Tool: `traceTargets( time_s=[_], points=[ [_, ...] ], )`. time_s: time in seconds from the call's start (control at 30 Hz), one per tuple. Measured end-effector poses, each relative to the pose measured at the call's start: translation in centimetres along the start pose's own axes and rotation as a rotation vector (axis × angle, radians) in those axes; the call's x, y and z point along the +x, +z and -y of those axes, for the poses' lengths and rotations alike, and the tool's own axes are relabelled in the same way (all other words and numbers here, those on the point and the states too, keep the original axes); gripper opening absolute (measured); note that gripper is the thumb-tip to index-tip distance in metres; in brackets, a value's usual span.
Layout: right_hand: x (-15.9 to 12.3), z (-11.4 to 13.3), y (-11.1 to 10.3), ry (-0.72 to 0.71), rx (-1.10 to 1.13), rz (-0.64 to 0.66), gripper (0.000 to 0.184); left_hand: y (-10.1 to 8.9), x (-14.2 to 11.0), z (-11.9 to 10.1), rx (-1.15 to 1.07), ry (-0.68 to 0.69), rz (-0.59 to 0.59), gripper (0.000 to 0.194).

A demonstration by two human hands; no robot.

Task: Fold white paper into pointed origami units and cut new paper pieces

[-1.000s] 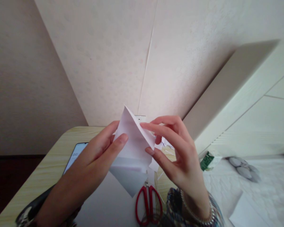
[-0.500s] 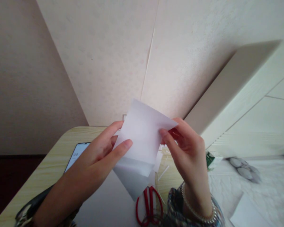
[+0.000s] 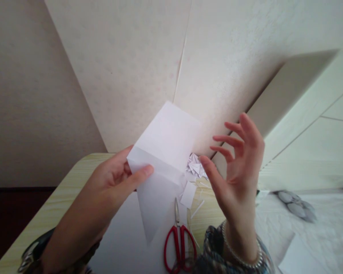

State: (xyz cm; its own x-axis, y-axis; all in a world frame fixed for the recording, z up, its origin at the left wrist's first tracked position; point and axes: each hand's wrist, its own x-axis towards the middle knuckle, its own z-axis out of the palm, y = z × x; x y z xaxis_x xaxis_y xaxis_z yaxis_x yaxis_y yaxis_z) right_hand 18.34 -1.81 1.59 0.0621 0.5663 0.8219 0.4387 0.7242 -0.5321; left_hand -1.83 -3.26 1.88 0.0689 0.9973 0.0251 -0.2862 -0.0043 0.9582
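Note:
A creased sheet of white paper (image 3: 171, 133) is held up above the table, its lower part tapering to a point. My left hand (image 3: 117, 182) pinches its left edge, thumb in front and fingers behind. To the right of the paper, my right hand (image 3: 237, 156) is raised with fingers spread and nothing in it. Beneath the paper, red-handled scissors (image 3: 175, 243) lie with their blades pointing away from me, partly over a larger white sheet (image 3: 122, 236).
Folded white paper pieces (image 3: 196, 165) are heaped at the table's back, with a small paper rectangle (image 3: 188, 195) and thin strips (image 3: 197, 208) nearer. The wooden table (image 3: 82, 167) meets the wall behind. A white quilted surface (image 3: 326, 217) with another sheet (image 3: 300, 255) lies to the right.
My right hand has let go of the paper and moved right and up, its fingers opening. The paper has tilted and shifted slightly upward in my left hand, uncovering the scissor blades.

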Motion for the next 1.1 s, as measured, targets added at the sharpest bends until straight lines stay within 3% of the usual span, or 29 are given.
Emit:
traceTargets(
  time_s=[0.07, 0.17, 0.27, 0.37, 0.57, 0.73, 0.93, 1.1],
  points=[
    [0.0, 0.1, -0.4, -0.15, -0.153, 0.115, 0.066, 0.1, -0.1, -0.2, -0.026, 0.013, -0.072, 0.03],
    [0.0, 0.3, -0.5, -0.311, -0.255, 0.331, 0.041, 0.4, -0.1, -0.4, -0.072, 0.064, -0.145, 0.027],
    [-0.1, 0.6, 0.0, -0.412, -0.274, 0.4, 0.028, 0.8, 0.0, -0.6, -0.155, 0.067, -0.152, 0.031],
    [-0.1, 0.9, 0.7, -0.455, -0.294, 0.348, 0.024, 1.1, -0.1, -0.6, -0.225, 0.044, -0.135, 0.037],
    [-0.4, 1.1, 1.2, -0.499, -0.306, 0.171, 0.02, 0.6, -0.4, 0.0, -0.236, 0.059, -0.049, 0.031],
    [-0.8, 1.0, 1.2, -0.456, -0.21, 0.086, 0.025, 0.3, -0.3, 0.0, -0.331, -0.028, 0.013, 0.034],
    [-0.6, 0.5, 0.9, -0.425, -0.124, 0.097, 0.025, 0.4, -0.5, -0.4, -0.292, -0.069, -0.029, 0.032],
    [-0.6, 0.5, 0.9, -0.427, -0.115, 0.116, 0.029, 0.5, -0.8, -0.3, -0.215, 0.02, -0.029, 0.036]
  ],
)
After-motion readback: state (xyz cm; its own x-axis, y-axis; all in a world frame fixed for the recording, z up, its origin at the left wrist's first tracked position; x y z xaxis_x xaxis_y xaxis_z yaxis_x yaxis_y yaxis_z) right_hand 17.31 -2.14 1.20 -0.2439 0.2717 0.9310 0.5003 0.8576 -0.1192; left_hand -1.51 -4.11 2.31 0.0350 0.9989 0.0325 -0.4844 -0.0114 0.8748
